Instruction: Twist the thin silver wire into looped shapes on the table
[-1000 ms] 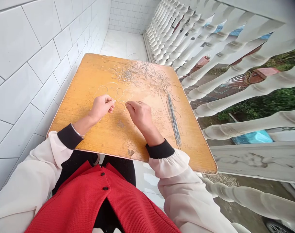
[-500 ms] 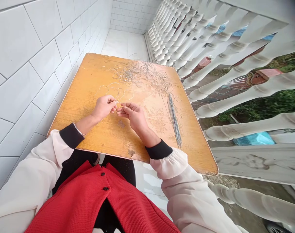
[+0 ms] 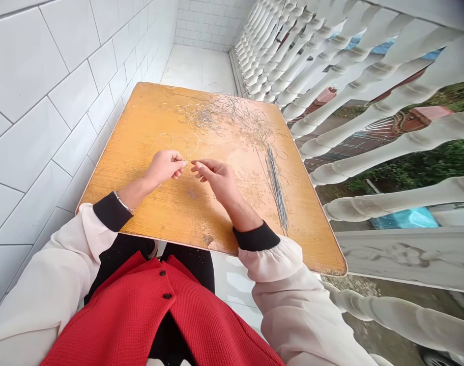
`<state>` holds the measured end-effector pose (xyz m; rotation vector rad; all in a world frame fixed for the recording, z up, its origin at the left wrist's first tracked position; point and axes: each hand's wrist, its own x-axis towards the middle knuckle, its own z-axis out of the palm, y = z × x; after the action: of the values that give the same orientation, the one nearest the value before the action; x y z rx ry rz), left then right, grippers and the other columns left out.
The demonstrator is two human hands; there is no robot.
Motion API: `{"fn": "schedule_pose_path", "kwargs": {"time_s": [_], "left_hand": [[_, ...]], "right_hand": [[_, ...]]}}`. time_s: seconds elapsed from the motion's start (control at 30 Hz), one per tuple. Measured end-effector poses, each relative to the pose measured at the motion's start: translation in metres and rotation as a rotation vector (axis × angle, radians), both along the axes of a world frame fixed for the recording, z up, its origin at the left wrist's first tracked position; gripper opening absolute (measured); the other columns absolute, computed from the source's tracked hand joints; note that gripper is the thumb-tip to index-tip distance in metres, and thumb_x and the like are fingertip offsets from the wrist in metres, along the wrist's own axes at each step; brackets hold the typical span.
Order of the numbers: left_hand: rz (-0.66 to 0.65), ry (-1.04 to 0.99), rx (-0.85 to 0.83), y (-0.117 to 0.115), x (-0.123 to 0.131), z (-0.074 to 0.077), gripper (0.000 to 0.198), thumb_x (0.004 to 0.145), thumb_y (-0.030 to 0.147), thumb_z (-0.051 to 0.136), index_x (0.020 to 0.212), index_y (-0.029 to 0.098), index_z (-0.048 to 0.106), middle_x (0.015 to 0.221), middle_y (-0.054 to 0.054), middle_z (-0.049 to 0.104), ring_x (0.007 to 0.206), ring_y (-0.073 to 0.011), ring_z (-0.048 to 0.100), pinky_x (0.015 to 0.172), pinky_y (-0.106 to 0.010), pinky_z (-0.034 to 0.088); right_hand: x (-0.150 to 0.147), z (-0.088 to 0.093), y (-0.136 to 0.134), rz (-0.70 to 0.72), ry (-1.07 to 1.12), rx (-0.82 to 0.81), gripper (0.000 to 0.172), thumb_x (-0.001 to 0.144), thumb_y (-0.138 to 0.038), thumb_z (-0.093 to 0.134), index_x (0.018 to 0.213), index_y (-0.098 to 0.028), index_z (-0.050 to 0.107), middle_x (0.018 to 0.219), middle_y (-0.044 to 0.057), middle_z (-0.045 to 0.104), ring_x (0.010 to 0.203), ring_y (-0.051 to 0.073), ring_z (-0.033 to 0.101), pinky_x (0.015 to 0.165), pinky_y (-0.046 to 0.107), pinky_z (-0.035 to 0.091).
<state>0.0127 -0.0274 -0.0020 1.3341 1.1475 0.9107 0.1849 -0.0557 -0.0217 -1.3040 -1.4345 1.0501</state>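
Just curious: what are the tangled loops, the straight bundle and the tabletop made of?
The tangled loops look like thin bare metal wire, silvery and glinting. The straight bundle seems the same grey metal, as rods. The tabletop looks like varnished wood or veneer: orange, grained, with worn patches.

One head-worn camera faces forward and down. It looks closely at the left hand (image 3: 164, 168), right hand (image 3: 216, 181) and orange wooden worktop (image 3: 151, 218).
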Motion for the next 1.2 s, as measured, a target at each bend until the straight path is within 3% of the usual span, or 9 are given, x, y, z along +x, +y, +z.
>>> {"fn": "schedule_pose_path", "kwargs": {"time_s": [0.2, 0.4, 0.53, 0.7, 0.9, 1.2], "left_hand": [[-0.099, -0.005, -0.008, -0.004, 0.005, -0.002, 0.024, 0.086, 0.003, 0.062, 0.065, 0.013, 0.058, 0.053, 0.004, 0.056, 0.046, -0.0043, 0.051, 0.048, -0.017, 0.041], [-0.175, -0.024, 0.055, -0.009, 0.002, -0.008, 0.005, 0.088, 0.015, 0.064, 0.085, 0.014, 0.067, 0.077, -0.001, 0.069, 0.063, -0.0068, 0.062, 0.053, -0.015, 0.044], [-0.296, 0.046, 0.147, -0.015, 0.005, -0.015, 0.006, 0.081, 0.009, 0.065, 0.078, 0.014, 0.068, 0.065, 0.003, 0.063, 0.057, -0.0069, 0.058, 0.055, -0.017, 0.044], [-0.327, 0.084, 0.267, -0.015, 0.004, -0.018, 0.013, 0.076, 0.005, 0.063, 0.070, 0.015, 0.069, 0.063, 0.003, 0.063, 0.052, -0.0065, 0.054, 0.055, -0.019, 0.042], [-0.444, 0.191, 0.429, -0.009, -0.009, -0.004, 0.017, 0.074, 0.008, 0.067, 0.066, 0.020, 0.075, 0.065, 0.001, 0.068, 0.062, -0.0100, 0.058, 0.067, -0.022, 0.045], [-0.474, 0.177, 0.412, 0.001, -0.018, -0.007, 0.021, 0.072, 0.002, 0.068, 0.069, 0.020, 0.078, 0.066, 0.000, 0.070, 0.062, -0.0097, 0.061, 0.066, -0.020, 0.044]], "right_hand": [[-0.010, -0.003, -0.001, -0.011, 0.101, 0.030, 0.040, 0.073, -0.059, 0.074, 0.087, -0.021, 0.075, 0.065, -0.002, 0.062, 0.057, 0.010, 0.048, 0.053, 0.025, 0.040], [-0.006, -0.001, 0.002, -0.095, 0.174, 0.001, 0.038, 0.073, -0.059, 0.072, 0.080, -0.023, 0.066, 0.066, -0.002, 0.059, 0.054, 0.009, 0.046, 0.051, 0.025, 0.036], [-0.001, -0.001, 0.006, -0.130, 0.235, -0.013, 0.037, 0.070, -0.057, 0.075, 0.076, -0.022, 0.063, 0.066, -0.003, 0.059, 0.054, 0.008, 0.046, 0.051, 0.023, 0.035], [0.005, 0.004, 0.005, -0.062, 0.235, -0.055, 0.038, 0.068, -0.056, 0.079, 0.079, -0.021, 0.069, 0.065, -0.002, 0.061, 0.054, 0.008, 0.046, 0.050, 0.023, 0.037], [0.013, 0.011, 0.003, 0.082, 0.162, -0.146, 0.034, 0.068, -0.050, 0.082, 0.066, -0.019, 0.068, 0.059, -0.002, 0.060, 0.050, 0.008, 0.046, 0.050, 0.025, 0.037], [0.010, 0.012, 0.003, 0.133, 0.173, -0.187, 0.038, 0.056, -0.051, 0.088, 0.060, -0.019, 0.068, 0.056, -0.001, 0.061, 0.049, 0.007, 0.048, 0.049, 0.024, 0.039]]}}
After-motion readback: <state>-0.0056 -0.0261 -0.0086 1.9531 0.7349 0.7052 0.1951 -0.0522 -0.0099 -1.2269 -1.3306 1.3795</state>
